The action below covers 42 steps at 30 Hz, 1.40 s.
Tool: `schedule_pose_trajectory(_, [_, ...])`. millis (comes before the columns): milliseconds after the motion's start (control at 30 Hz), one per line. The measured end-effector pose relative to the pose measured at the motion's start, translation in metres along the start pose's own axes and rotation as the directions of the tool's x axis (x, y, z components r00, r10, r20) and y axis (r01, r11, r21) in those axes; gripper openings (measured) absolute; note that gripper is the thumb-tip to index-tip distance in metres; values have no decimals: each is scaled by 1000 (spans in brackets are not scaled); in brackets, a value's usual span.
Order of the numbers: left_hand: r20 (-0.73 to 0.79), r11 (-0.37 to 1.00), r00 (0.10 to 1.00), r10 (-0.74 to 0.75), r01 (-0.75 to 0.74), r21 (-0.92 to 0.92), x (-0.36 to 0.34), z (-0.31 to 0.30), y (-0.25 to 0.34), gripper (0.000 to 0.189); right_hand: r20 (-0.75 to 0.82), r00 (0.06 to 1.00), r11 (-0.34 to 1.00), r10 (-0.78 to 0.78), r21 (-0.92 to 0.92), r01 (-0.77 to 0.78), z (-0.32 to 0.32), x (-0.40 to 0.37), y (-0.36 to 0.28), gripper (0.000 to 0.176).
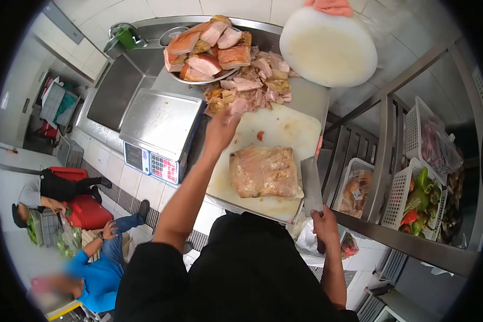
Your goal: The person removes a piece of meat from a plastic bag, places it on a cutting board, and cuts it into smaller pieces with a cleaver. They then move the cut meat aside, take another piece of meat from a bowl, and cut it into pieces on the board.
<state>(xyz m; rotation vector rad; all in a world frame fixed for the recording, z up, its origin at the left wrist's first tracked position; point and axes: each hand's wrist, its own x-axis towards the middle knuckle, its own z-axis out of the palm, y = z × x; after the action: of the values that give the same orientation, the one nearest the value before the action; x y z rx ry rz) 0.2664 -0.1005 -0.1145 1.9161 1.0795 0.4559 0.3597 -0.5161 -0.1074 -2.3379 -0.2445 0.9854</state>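
My right hand [325,224] grips the handle of a cleaver [312,185], its broad blade upright along the right edge of the white cutting board [300,126]. A slab of cooked pork [265,173] lies on the near part of the board, with a small reddish scrap [260,135] beyond it. At the board's far left corner, my left hand [222,129] reaches to the edge of a heap of cut meat pieces [268,80]; its fingertips are blurred against the pink meat, and I cannot tell whether they hold a piece. Behind, large pork chunks [204,51] fill a metal bowl.
A digital scale [163,123] stands left of the board, beside a steel sink [121,88]. A round white board [330,45] leans at the wall. On the right, a metal rack [386,123] holds baskets of peppers [421,204]. Two people [99,279] [59,188] sit at lower left.
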Motion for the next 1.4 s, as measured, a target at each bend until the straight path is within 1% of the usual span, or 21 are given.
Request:
schedule_pose_trajectory(33, [-16, 998, 999, 40, -39, 54, -26, 9, -50, 62, 13, 995, 995, -98, -5, 98, 3, 6, 8, 32])
schedule_pose_trajectory(67, [183, 938, 957, -224, 263, -224, -68, 8, -50, 63, 23, 981, 981, -193, -9, 193, 4, 8, 12, 32])
schedule_pose_trajectory(100, [305, 860, 917, -257, 361, -360, -99, 15, -56, 64, 21, 981, 981, -192, -15, 192, 4, 3, 3, 32])
schedule_pose_trajectory(133, [384, 627, 878, -287, 475, -617, -120, 36, -75, 63, 82, 984, 987, -160, 16, 160, 7, -3, -18, 31])
schedule_pose_trajectory(233, [414, 505, 865, -283, 501, -703, -133, 38, -61, 71, 157, 975, 988, -156, 41, 151, 13, 6, -39, 29])
schedule_pose_trajectory(333, [289, 585, 917, -276, 399, -707, -119, 32, -43, 79, 154, 959, 971, -237, 56, 231, 22, 22, -52, 28])
schedule_pose_trajectory(400, [20, 895, 999, 32, -20, -447, -113, 27, -27, 84, 188, 932, 945, -310, 168, 281, 27, 33, -67, 21])
schedule_pose_trajectory(467, [66, 932, 998, 18, 7, -363, -128, -2, 37, 84, 188, 938, 939, -291, 247, 241, 36, 42, -79, 18])
schedule_pose_trajectory(500, [19, 943, 951, 308, -303, -134, -129, -6, 50, 85, 191, 943, 926, -272, 320, 202, 39, 44, -86, 16])
schedule_pose_trajectory(533, [42, 811, 817, 575, -576, 103, -129, -7, 57, 86, 184, 945, 924, -270, 326, 201, 39, 44, -91, 16])
schedule_pose_trajectory(567, [106, 737, 751, 651, -660, 149, -136, -4, 57, 82, 215, 940, 897, -265, 414, 158, 39, 43, -94, 14])
schedule_pose_trajectory(600, [112, 732, 747, 656, -665, 145, -143, 2, 52, 82, 247, 933, 862, -262, 495, 111, 37, 42, -94, 13])
schedule_pose_trajectory(667, [365, 361, 538, 760, -816, 452, -151, 21, 21, 73, 210, 948, 869, -241, 481, 115, 34, 47, -77, 15])
schedule_pose_trajectory(733, [407, 315, 530, 744, -815, 486, -151, 34, -16, 65, 181, 959, 876, -219, 469, 111, 24, 45, -63, 18])
schedule_pose_trajectory(800, [262, 493, 674, 691, -704, 511, -153, 32, -31, 53, 241, 939, 864, -246, 493, 100, 6, 33, -55, 19])
schedule_pose_trajectory(833, [271, 496, 678, 683, -703, 510, -153, 28, -35, 53, 216, 943, 880, -253, 457, 131, 5, 32, -49, 20])
schedule_pose_trajectory(900, [68, 686, 743, 666, -646, 336, -150, 21, -39, 32, 203, 949, 881, -240, 456, 125, 3, 24, -43, 21])
schedule_pose_trajectory(933, [67, 689, 747, 662, -641, 339, -152, 21, -41, 32, 179, 955, 881, -235, 454, 132, 1, 23, -41, 22])
schedule_pose_trajectory(1000, [-15, 752, 781, 625, -597, 280, -161, 24, -46, 16, 158, 963, 889, -218, 438, 129, 7, 29, -22, 22])
schedule_pose_trajectory(1233, [-39, 815, 832, 554, -531, 234, -151, 17, -26, 14, 100, 975, 856, -201, 502, 124, 6, 20, -6, 20])
schedule_pose_trajectory(1400, [-2, 727, 730, 684, -681, 87, -136, 19, 27, 15, 58, 968, 844, -242, 504, 181, 8, 22, 1, 19])
